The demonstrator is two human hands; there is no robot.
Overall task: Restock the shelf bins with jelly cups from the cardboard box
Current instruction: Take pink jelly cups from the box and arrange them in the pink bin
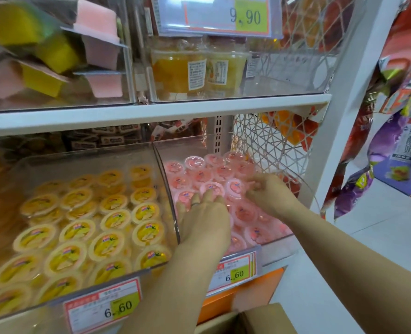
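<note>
Hands (203,220) (269,196) on round glossy pink cups (244,213), clear plastic bin (293,179).

clear glossy plastic bins (166,165), shiny film-lidded jelly cups (117,219), matt brown cardboard box (267,317), smooth white shelf (151,112).

left hand (203,219) – right hand (269,192) | both on pink jelly cups (245,213) | clear bin (303,186)

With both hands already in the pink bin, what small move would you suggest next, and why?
Probably press the loose pink jelly cups flat into rows: the left hand and right hand rest on them, and they lie less evenly than the yellow jelly cups alongside.
</note>
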